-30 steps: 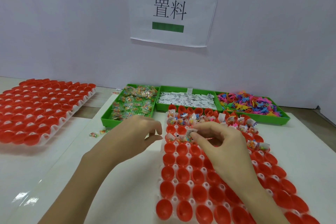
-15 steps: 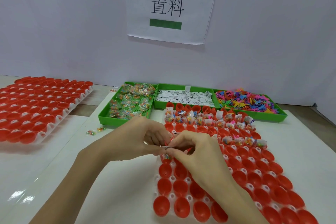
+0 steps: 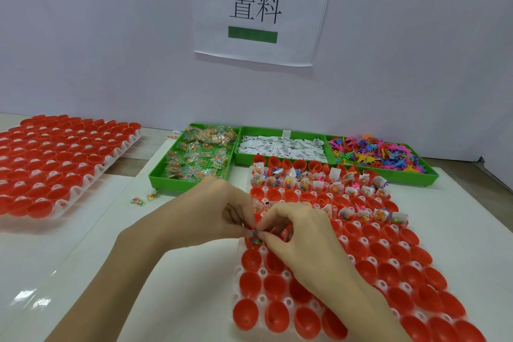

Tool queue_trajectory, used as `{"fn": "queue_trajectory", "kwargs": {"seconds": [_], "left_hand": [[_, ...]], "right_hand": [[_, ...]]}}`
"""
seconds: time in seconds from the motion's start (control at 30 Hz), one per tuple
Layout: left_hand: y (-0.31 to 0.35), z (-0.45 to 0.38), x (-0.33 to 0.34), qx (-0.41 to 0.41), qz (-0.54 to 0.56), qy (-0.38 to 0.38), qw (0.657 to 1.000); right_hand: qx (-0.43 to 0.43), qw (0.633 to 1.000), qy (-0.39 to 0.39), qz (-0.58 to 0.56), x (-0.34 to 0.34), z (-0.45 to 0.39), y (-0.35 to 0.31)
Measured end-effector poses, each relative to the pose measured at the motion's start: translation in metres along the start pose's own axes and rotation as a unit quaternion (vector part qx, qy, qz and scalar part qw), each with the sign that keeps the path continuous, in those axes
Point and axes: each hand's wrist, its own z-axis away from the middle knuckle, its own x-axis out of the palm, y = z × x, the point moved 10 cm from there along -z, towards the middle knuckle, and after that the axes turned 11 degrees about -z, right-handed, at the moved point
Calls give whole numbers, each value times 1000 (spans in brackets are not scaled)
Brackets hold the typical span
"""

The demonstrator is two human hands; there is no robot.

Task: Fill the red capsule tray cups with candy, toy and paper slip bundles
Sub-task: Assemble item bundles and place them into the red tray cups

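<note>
While both hands, left hand (image 3: 211, 214) & right hand (image 3: 299, 233), pinch one small bundle (image 3: 254, 234) w/ curled fingertips over the capsule tray (image 3: 288, 301)'s left edge cups, it's prob light, crinkly, slippery, so grip it at the gathered top.

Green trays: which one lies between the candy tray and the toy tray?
In the head view, the tray of paper slips sits between the candy tray and the toy tray.

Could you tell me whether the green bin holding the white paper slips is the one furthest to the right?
No, the paper slip bin sits in the middle, between the candy bin on the left and the toy bin on the right.
</note>
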Motion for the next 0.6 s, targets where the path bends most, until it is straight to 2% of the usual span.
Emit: {"fn": "queue_trajectory", "kwargs": {"seconds": [0.13,0.27,0.4,0.6], "left_hand": [[-3,0,0,-15,-5,0,1000],[1,-2,1,-15,-36,6,999],[4,-3,3,-7,-80,6,997],[2,-2,5,-7,-83,-1,996]], "right_hand": [[-4,1000,-7,23,3,-1,-1],[-33,995,-47,83,6,2,-7],[-24,997,-45,61,-2,5,-5],[-16,997,-47,62,0,7,-2]]}}
